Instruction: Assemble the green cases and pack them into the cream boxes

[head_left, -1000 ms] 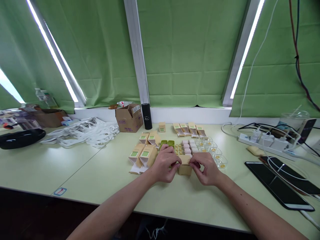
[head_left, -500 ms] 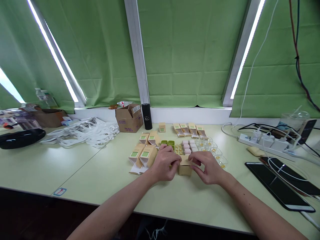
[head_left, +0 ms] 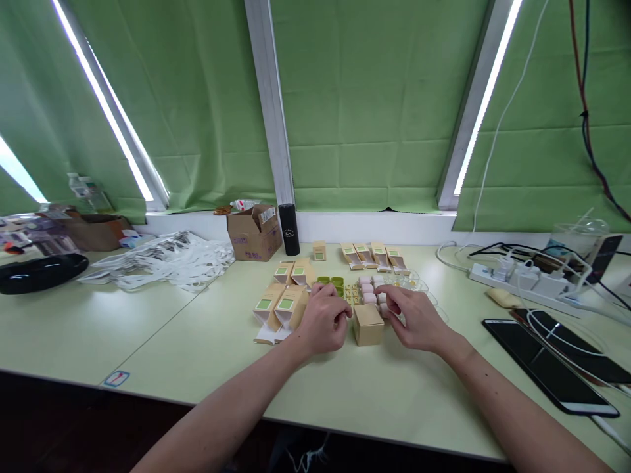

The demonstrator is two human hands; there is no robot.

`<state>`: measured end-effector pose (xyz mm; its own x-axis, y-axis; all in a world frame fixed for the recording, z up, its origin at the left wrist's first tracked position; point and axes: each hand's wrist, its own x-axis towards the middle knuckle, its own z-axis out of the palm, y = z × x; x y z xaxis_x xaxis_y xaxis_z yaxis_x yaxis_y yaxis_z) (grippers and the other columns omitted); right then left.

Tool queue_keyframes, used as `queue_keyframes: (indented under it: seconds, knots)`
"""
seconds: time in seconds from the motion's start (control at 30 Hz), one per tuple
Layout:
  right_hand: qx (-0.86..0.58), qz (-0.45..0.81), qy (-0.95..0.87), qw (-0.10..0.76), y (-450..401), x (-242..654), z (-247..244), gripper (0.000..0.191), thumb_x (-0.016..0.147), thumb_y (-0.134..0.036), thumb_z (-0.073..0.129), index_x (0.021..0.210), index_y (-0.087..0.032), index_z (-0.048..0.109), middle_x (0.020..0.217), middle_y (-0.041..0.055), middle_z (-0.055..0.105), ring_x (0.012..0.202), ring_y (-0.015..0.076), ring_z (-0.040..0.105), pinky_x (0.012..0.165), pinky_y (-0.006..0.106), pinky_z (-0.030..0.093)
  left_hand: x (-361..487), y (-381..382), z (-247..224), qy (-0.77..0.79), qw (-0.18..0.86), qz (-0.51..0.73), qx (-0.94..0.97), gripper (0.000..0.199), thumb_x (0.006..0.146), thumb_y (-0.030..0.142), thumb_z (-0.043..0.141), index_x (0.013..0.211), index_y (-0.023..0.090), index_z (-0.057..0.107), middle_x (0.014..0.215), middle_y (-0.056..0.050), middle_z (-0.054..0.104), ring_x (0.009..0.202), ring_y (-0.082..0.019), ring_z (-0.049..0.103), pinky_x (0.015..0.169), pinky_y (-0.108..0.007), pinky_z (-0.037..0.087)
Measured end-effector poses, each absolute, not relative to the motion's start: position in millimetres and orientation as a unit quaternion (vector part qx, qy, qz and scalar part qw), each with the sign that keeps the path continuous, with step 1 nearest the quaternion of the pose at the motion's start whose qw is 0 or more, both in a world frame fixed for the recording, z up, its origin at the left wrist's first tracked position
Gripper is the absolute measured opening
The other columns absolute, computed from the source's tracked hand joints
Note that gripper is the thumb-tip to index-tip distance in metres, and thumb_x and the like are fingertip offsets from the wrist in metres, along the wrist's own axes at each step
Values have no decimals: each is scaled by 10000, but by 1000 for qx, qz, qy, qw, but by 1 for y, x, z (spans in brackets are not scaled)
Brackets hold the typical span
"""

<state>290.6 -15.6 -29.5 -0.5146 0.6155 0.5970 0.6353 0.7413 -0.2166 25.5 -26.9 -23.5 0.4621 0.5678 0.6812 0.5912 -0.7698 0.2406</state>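
Observation:
A small closed kraft box [head_left: 369, 326] stands on the table between my two hands. At its left side is my left hand [head_left: 326, 320], fingers curled in and pressed together, with nothing I can make out in them. My right hand [head_left: 410, 318] hovers just right of the box, thumb and forefinger apart, over the pink blocks [head_left: 367, 289]. Behind the box lie small yellowish pieces [head_left: 351, 293] and green containers [head_left: 337, 282]. Open kraft boxes with green labels [head_left: 292, 305] stand left of my left hand. Clear cups [head_left: 414, 283] are partly hidden behind my right hand.
More kraft boxes [head_left: 377, 257] stand farther back, near a black cylinder [head_left: 289, 230] and a cardboard carton [head_left: 254, 234]. White straps [head_left: 162, 261] lie at left. A power strip [head_left: 525, 282], cables and a phone [head_left: 547, 364] are at right.
The top of the kraft box is now flat and closed. Both hands have come off it, and my right hand has moved slightly up and right, its fingers now apart from the box.

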Motion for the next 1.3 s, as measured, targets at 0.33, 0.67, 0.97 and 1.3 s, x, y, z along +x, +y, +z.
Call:
queue_keyframes:
  seconds: [0.33,0.67,0.97,1.3]
  knots:
    - [-292,28,-892,344,-26,285,-21,437,889,-227,605,1317,-230,512,730,-41,504,662,184,508,617,296,339,27,-31,-19,-405,22,-333,-851,367,805,90,565,1082,194,782,742,-58,626,866,-260,570,843,-437,390]
    - [-302,24,-891,337,-26,286,-21,460,874,-157,554,1324,-230,501,711,-45,502,669,188,518,616,286,346,27,-29,-20,-397,3,-330,-856,317,802,87,570,1032,184,766,731,-49,616,861,-249,558,849,-437,392]
    - [-336,-22,-882,330,-17,287,-32,467,865,-108,518,1322,-203,511,685,-40,565,665,194,564,607,283,333,27,-31,-21,-363,5,-332,-870,173,807,102,591,885,192,717,699,-42,637,863,-251,564,870,-450,392]
    - [-413,-81,-850,318,-10,287,-39,411,928,-156,482,1335,-189,526,786,5,683,659,193,615,581,283,310,26,-30,-23,-347,9,-355,-868,157,809,98,579,824,206,692,637,-29,601,820,-246,557,857,-458,410]
